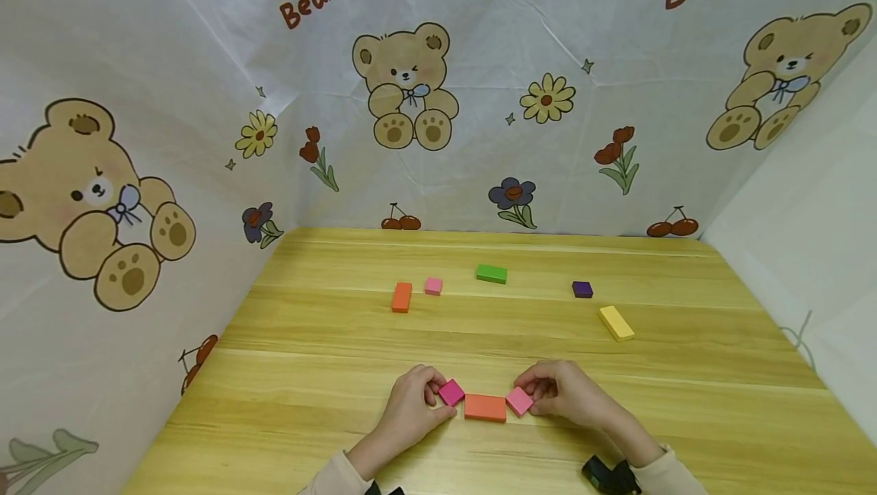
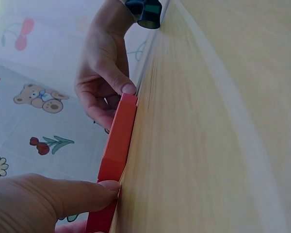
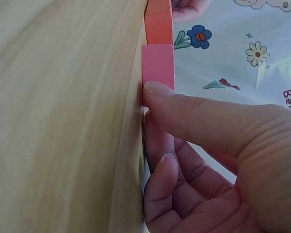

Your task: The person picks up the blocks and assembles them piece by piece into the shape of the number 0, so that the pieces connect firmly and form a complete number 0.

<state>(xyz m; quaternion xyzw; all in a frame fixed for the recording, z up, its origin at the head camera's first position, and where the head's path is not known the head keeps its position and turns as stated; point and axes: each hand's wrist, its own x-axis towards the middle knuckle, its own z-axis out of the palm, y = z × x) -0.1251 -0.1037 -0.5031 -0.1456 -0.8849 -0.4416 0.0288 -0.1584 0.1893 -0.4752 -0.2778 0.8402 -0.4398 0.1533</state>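
Note:
An orange rectangular block (image 1: 485,408) lies flat on the wooden table, its long side running left to right. At its left end my left hand (image 1: 413,406) pinches a magenta square block (image 1: 451,393) between thumb and fingers. My right hand (image 1: 570,394) pinches a light pink square block (image 1: 519,401) at the other end. Both square blocks are turned cornerwise, with a corner at the orange block. In the right wrist view the thumb presses the pink block (image 3: 158,68) near the tabletop. The left wrist view has the left thumb (image 2: 89,196) on the magenta block (image 2: 102,218).
Farther back on the table (image 1: 329,396) lie an orange block (image 1: 402,298), a small pink block (image 1: 434,286), a green block (image 1: 492,274), a dark purple block (image 1: 582,289) and a yellow block (image 1: 616,324). A bear-print cloth (image 1: 466,175) hangs behind and at the left.

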